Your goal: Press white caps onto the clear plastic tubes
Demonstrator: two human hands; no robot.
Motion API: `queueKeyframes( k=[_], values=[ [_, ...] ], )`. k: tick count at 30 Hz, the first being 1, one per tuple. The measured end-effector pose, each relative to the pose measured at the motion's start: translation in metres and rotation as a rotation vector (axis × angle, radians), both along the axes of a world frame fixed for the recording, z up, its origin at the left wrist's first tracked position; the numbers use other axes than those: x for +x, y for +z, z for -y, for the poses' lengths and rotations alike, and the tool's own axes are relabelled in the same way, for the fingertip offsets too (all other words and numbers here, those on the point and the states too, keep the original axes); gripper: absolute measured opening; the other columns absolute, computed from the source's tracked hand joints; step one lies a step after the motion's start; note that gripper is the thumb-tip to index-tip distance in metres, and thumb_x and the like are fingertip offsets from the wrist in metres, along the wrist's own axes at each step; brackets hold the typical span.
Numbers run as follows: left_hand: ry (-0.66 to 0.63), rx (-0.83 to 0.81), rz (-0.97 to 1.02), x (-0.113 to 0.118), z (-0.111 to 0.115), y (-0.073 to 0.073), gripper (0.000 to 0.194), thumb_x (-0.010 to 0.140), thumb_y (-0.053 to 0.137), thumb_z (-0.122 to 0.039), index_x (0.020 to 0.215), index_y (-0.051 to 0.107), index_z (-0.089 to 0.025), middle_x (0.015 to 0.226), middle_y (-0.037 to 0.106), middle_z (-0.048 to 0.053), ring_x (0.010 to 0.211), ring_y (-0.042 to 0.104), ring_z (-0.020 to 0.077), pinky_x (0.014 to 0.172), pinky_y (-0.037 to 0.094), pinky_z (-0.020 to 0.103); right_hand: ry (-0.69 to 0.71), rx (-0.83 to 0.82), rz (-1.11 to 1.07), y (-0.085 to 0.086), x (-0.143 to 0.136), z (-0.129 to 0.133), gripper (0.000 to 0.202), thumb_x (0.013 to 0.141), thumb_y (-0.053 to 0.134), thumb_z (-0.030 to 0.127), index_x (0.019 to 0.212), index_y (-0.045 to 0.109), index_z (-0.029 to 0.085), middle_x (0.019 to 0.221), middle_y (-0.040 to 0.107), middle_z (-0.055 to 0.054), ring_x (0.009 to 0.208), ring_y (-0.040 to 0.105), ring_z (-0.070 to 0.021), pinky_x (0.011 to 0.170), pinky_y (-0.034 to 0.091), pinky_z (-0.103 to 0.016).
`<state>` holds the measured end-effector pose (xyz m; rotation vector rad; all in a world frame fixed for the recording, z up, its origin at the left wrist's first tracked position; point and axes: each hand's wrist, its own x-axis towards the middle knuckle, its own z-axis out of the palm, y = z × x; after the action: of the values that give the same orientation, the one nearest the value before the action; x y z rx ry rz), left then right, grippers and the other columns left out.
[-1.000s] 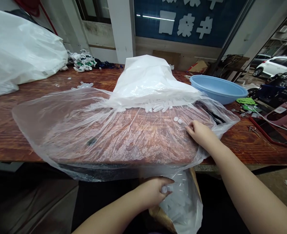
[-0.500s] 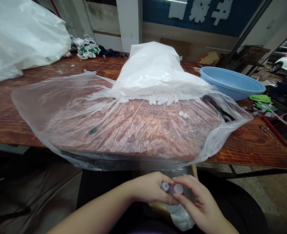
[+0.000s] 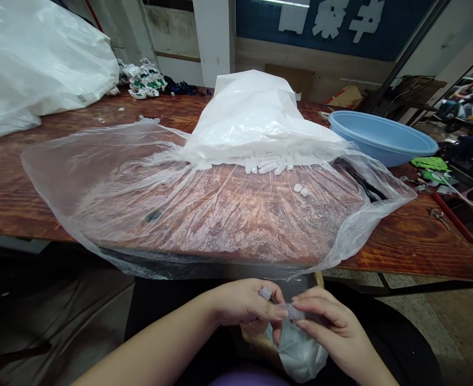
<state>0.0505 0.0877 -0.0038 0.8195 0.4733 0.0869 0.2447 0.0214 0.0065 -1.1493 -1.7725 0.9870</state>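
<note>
Over my lap, my left hand (image 3: 250, 305) is closed, with a small translucent plastic tube (image 3: 265, 292) sticking up beside its forefinger. Its thumb also pinches the near end of a second, similar piece. The fingertips of my right hand (image 3: 329, 319) grip a small translucent plastic cap (image 3: 296, 313) at the other end of that piece, so the hands nearly meet. Fingers hide most of both pieces. Below them lies a clear plastic bag (image 3: 303, 356) in a container on my lap; its contents are hard to make out.
A clear plastic sheet (image 3: 220, 225) spreads from a big white bag (image 3: 256, 107) across the wooden table (image 3: 405, 241). Several small tubes (image 3: 266, 165) lie at the bag's mouth, near two white caps (image 3: 301, 190). A blue basin (image 3: 381, 136) and keys (image 3: 438, 217) are rightward.
The cap has turned from facing up to lying sideways between both hands. The tube in my left hand has tilted and shifted slightly, and my right fingers have moved round the cap.
</note>
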Motion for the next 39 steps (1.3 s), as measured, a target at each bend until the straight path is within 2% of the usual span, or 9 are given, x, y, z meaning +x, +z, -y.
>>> queueKeyframes(
  k=[5, 9, 14, 19, 23, 25, 31, 36, 39],
  values=[
    [0.018, 0.101, -0.164, -0.002, -0.002, 0.003, 0.036, 0.059, 0.072, -0.041, 0.077, 0.053, -0.015, 0.056, 0.054, -0.005, 0.04, 0.035, 0.0032, 0.038, 0.021, 0.017, -0.06, -0.058, 0.279, 0.005, -0.006, 0.003, 0.02, 0.082, 0.052, 0.035, 0.086, 0.066, 0.021, 0.071, 0.058, -0.002, 0.065, 0.057, -0.0112, 0.059, 0.046, -0.018],
    [0.077, 0.461, -0.305, 0.004, 0.001, 0.004, 0.027, 0.061, 0.069, -0.033, 0.079, 0.058, -0.015, 0.065, 0.052, -0.004, 0.058, 0.043, 0.0072, 0.055, 0.033, 0.018, -0.257, -0.262, 0.36, -0.007, -0.015, 0.004, 0.052, 0.088, 0.031, 0.048, 0.054, 0.055, 0.017, 0.054, 0.05, -0.002, 0.054, 0.05, -0.0117, 0.052, 0.039, -0.022],
    [0.126, 0.585, -0.44, 0.007, 0.001, 0.003, 0.027, 0.07, 0.06, -0.037, 0.085, 0.058, -0.015, 0.066, 0.049, -0.004, 0.061, 0.042, 0.0095, 0.056, 0.033, 0.02, -0.359, -0.219, 0.174, -0.019, -0.019, 0.005, 0.038, 0.079, 0.048, 0.051, 0.1, 0.056, 0.02, 0.089, 0.059, -0.005, 0.075, 0.055, -0.0158, 0.063, 0.044, -0.023],
    [0.071, 0.675, -0.494, 0.005, 0.003, 0.008, 0.023, 0.069, 0.06, -0.032, 0.084, 0.058, -0.015, 0.068, 0.052, -0.003, 0.063, 0.045, 0.0109, 0.058, 0.034, 0.02, -0.35, -0.458, 0.177, -0.025, -0.022, 0.005, 0.048, 0.086, 0.03, 0.055, 0.062, 0.05, 0.018, 0.058, 0.051, -0.001, 0.058, 0.049, -0.0138, 0.055, 0.037, -0.023],
    [0.058, 0.717, -0.531, 0.005, 0.005, 0.007, 0.022, 0.071, 0.058, -0.033, 0.086, 0.058, -0.016, 0.069, 0.053, -0.003, 0.063, 0.046, 0.0114, 0.056, 0.034, 0.02, -0.382, -0.236, 0.178, -0.031, -0.024, 0.003, 0.04, 0.084, 0.036, 0.053, 0.073, 0.054, 0.019, 0.069, 0.056, -0.002, 0.066, 0.052, -0.0147, 0.063, 0.038, -0.023],
    [0.028, 0.754, -0.519, 0.005, 0.007, 0.004, 0.023, 0.071, 0.058, -0.034, 0.086, 0.058, -0.017, 0.069, 0.054, -0.003, 0.063, 0.046, 0.0116, 0.055, 0.033, 0.02, -0.369, -0.203, 0.209, -0.033, -0.026, 0.0, 0.044, 0.083, 0.035, 0.055, 0.063, 0.052, 0.019, 0.062, 0.054, -0.002, 0.061, 0.051, -0.0145, 0.059, 0.036, -0.024],
    [-0.055, 0.914, -0.608, 0.007, 0.01, 0.002, 0.019, 0.073, 0.056, -0.029, 0.09, 0.059, -0.022, 0.079, 0.062, 0.0, 0.07, 0.054, 0.0156, 0.059, 0.036, 0.023, -0.384, -0.811, 0.123, -0.036, -0.036, -0.008, 0.064, 0.082, 0.013, 0.064, 0.039, 0.033, 0.021, 0.037, 0.038, -0.001, 0.041, 0.044, -0.0142, 0.05, 0.037, -0.025],
    [-0.007, 0.894, -0.626, 0.006, 0.007, 0.002, 0.023, 0.075, 0.053, -0.033, 0.093, 0.058, -0.02, 0.082, 0.063, 0.002, 0.072, 0.056, 0.0174, 0.06, 0.038, 0.023, -0.507, -0.305, 0.102, -0.04, -0.031, 0.001, 0.045, 0.078, 0.038, 0.06, 0.087, 0.057, 0.02, 0.082, 0.061, -0.005, 0.077, 0.057, -0.0172, 0.071, 0.041, -0.025],
    [-0.03, 0.883, -0.562, 0.005, 0.007, 0.001, 0.023, 0.075, 0.054, -0.032, 0.095, 0.058, -0.02, 0.086, 0.064, 0.001, 0.076, 0.057, 0.0172, 0.063, 0.04, 0.023, -0.405, -0.313, 0.123, -0.045, -0.031, 0.003, 0.042, 0.079, 0.04, 0.058, 0.071, 0.052, 0.019, 0.062, 0.053, -0.001, 0.059, 0.051, -0.0145, 0.057, 0.037, -0.024]
  ],
)
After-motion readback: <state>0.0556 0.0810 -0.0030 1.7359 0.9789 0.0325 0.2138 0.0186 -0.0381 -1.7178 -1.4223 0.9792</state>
